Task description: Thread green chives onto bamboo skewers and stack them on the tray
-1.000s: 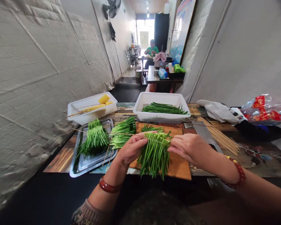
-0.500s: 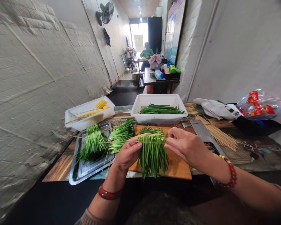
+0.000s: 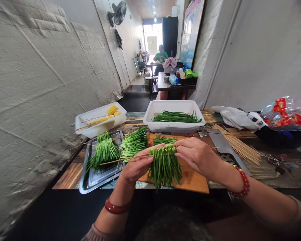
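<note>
A row of green chives [image 3: 165,167] hangs from thin skewers between my hands, above the wooden cutting board [image 3: 194,179]. My left hand [image 3: 137,164] pinches the row's left end, where a bamboo skewer [image 3: 125,159] sticks out to the left. At the other end, the fingers of my right hand [image 3: 197,154] are closed on the chive tops; their tips are partly hidden. Cut chives [image 3: 163,139] lie on the board behind the held row. To the left, skewered chives [image 3: 135,142] rest beside a metal tray [image 3: 84,182] that bears another skewered bunch [image 3: 105,152].
Behind stand a white tub [image 3: 174,126] of chives and another tub [image 3: 90,132] with skewered corn. Right of the board lie a cleaver [image 3: 220,140], loose bamboo skewers [image 3: 240,147], scissors [image 3: 274,160] and a white cap [image 3: 237,117]. A person in green [image 3: 161,53] sits far back.
My right hand has shifted slightly and its fingers now lie closer over the chives' right end. The skewer on the left now slants downward. The whole view has swung a little left.
</note>
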Motion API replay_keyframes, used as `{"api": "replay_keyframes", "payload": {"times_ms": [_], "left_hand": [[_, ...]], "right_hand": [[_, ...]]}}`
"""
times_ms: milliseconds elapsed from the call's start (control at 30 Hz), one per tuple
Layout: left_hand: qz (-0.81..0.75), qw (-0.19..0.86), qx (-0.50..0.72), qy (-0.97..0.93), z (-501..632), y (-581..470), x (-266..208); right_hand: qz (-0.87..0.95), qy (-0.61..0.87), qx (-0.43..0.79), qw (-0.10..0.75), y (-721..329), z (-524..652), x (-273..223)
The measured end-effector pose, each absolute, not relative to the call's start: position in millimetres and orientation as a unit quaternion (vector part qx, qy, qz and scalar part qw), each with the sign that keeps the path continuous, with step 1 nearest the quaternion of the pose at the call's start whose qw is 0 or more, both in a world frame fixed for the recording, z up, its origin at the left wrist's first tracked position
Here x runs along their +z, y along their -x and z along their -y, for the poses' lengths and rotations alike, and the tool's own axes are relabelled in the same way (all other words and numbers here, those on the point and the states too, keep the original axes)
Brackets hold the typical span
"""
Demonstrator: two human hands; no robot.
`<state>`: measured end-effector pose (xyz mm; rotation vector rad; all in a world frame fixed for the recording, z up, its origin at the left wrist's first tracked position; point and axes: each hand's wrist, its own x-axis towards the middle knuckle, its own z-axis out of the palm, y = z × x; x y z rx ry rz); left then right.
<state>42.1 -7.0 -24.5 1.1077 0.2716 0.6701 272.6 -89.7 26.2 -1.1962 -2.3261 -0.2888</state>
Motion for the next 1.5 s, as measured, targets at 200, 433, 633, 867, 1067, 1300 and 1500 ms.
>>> {"api": "replay_keyframes", "payload": {"times_ms": [200, 433, 633, 867, 1067, 1300, 1500], "left_hand": [[-0.179, 0.734, 0.342, -0.56, 7, -45, -33], [-0.216, 0.62, 0.362, -0.662, 10, -55, -35], [-0.204, 0.579, 0.345, -0.71, 11, -50, -32], [-0.221, 0.677, 0.353, -0.607, 11, -44, -50], [-0.212, 0.707, 0.365, -0.568, 13, -44, -50], [-0.195, 0.727, 0.37, -0.545, 12, -48, -42], [-0.197, 0.73, 0.371, -0.539, 11, -52, -38]], "right_hand": [[0.847, 0.442, -0.112, 0.274, -273, 88, 18], [0.844, 0.462, -0.123, 0.245, -275, 87, 13], [0.847, 0.463, -0.104, 0.24, -273, 84, 14], [0.838, 0.452, -0.086, 0.295, -267, 88, 17], [0.835, 0.451, -0.096, 0.301, -264, 90, 20], [0.835, 0.459, -0.05, 0.3, -267, 92, 20], [0.825, 0.475, -0.038, 0.303, -272, 92, 20]]}}
